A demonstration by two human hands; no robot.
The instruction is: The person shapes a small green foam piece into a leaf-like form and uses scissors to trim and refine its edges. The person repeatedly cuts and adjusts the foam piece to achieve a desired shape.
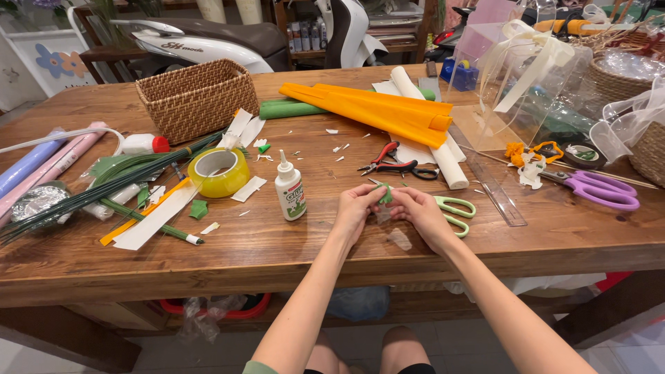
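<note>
My left hand (357, 208) and my right hand (415, 211) meet above the wooden table (277, 249), fingertips pinched together on a small green paper piece (386, 196). A bit of clear film (400, 239) lies on the table just below them. Green-handled scissors (454, 211) lie right behind my right hand. A white glue bottle (289, 190) stands upright to the left of my left hand.
A yellow tape roll (219, 172), green stems (104, 187), a wicker basket (197, 97), orange paper rolls (374, 107), a white roll (429, 128), pliers (398, 163), a clear ruler (495, 190) and purple scissors (599, 188) crowd the table. Paper scraps are scattered around.
</note>
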